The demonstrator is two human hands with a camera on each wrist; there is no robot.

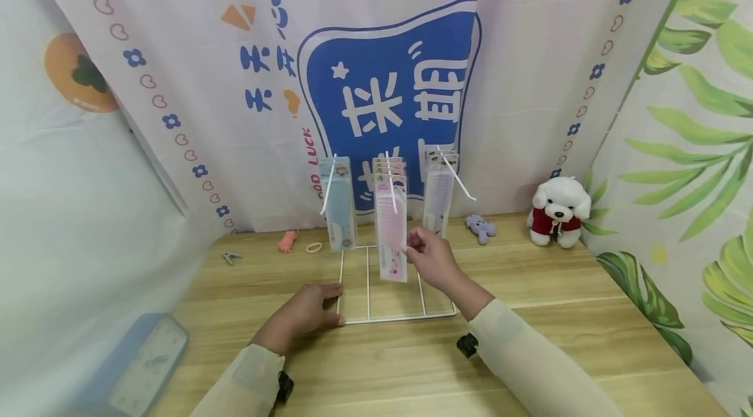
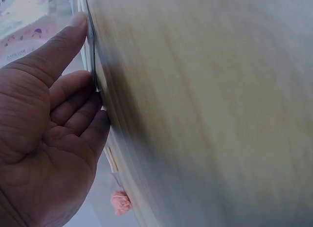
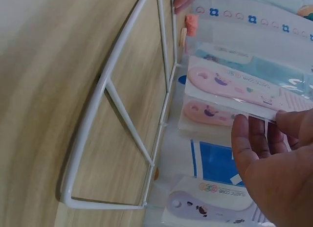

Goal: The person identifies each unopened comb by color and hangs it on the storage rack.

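A white wire display rack (image 1: pixel 395 319) stands on the table with packaged combs hanging from its hooks. My right hand (image 1: pixel 432 260) pinches the right edge of the front pink comb pack (image 1: pixel 391 227) between thumb and fingers. In the right wrist view, another pink comb (image 3: pixel 208 113) hangs close behind it. Blue comb packs (image 1: pixel 339 211) hang on the left hook, purple comb packs (image 1: pixel 438 191) on the right one. My left hand (image 1: pixel 308 312) rests at the rack base's front left corner, fingertips against the wire. From the left wrist, its thumb and loosely bent fingers (image 2: pixel 78 107) show along the table surface.
Behind the rack lie an orange-pink item (image 1: pixel 287 240), a tan ring (image 1: pixel 314 248) and a purple toy (image 1: pixel 481 228). A white plush dog (image 1: pixel 560 211) sits at back right. A small grey clip (image 1: pixel 231 257) lies left; a blue-rimmed box (image 1: pixel 144 365) stands beside the table.
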